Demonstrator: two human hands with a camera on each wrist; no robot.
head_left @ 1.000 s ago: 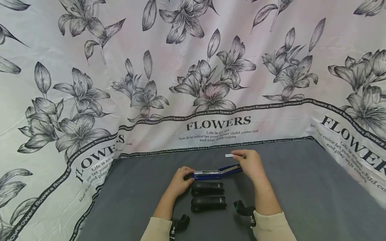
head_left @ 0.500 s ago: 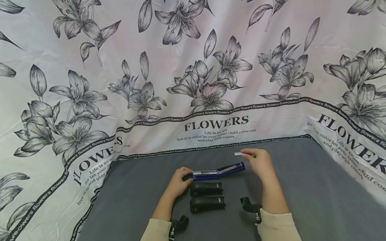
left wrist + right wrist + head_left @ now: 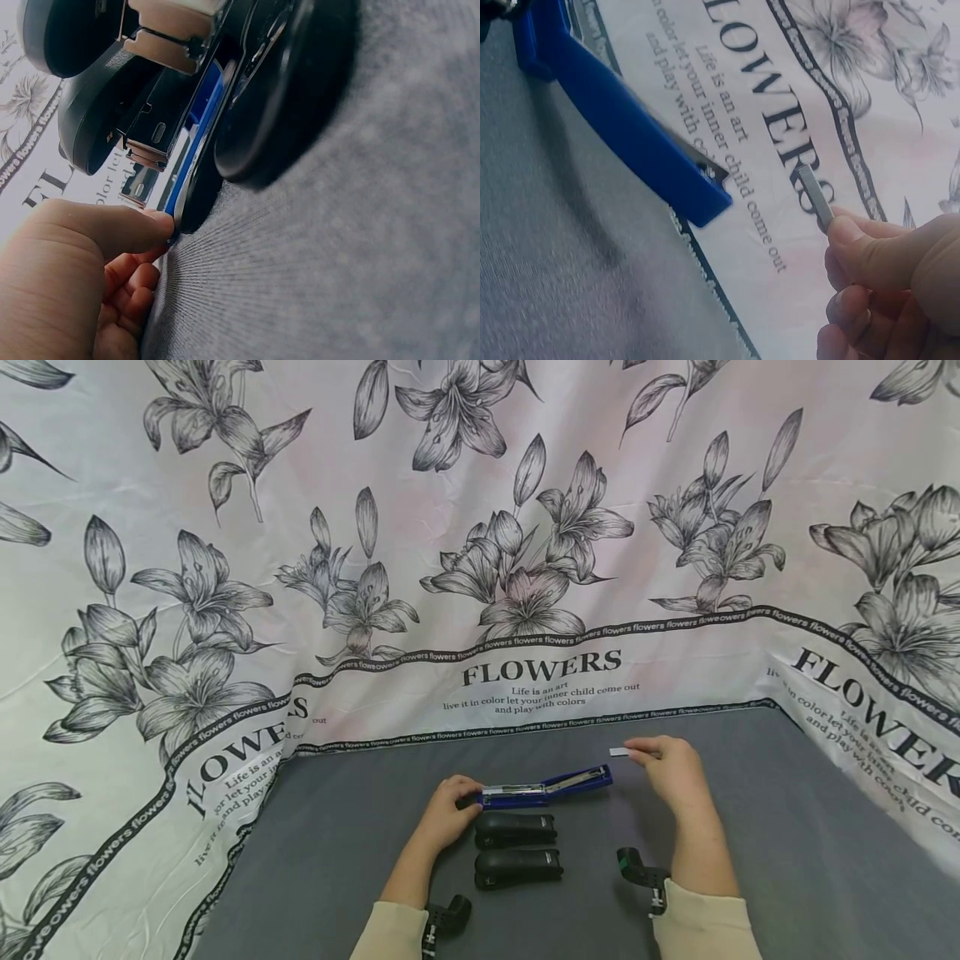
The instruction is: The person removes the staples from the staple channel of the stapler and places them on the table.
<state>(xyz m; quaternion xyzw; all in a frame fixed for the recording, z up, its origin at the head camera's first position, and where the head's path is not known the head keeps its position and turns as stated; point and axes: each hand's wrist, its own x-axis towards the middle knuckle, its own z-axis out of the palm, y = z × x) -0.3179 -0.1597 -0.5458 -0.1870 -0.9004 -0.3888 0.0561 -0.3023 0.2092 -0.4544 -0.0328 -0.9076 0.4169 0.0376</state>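
Note:
A blue stapler (image 3: 513, 799) lies swung wide apart on the grey table, its upper arm (image 3: 637, 142) angled up toward the right. My left hand (image 3: 447, 810) grips the stapler's left end, thumb against the blue edge in the left wrist view. Between thumb and forefinger, my right hand (image 3: 671, 770) pinches a short silvery strip of staples (image 3: 815, 193). That strip is in the air, to the right of and above the raised arm's tip. Two black staplers (image 3: 516, 830) lie side by side in front of the blue one.
The nearer black stapler (image 3: 517, 868) lies closest to me, between my forearms. Wrist cameras (image 3: 636, 867) on black straps stick out from both wrists. A white flower-printed cloth (image 3: 540, 681) hangs behind the grey tabletop (image 3: 337, 810) and along its sides.
My right hand has moved to the right, away from the blue stapler, with the staple strip in its fingers. The left hand and the staplers stay in place.

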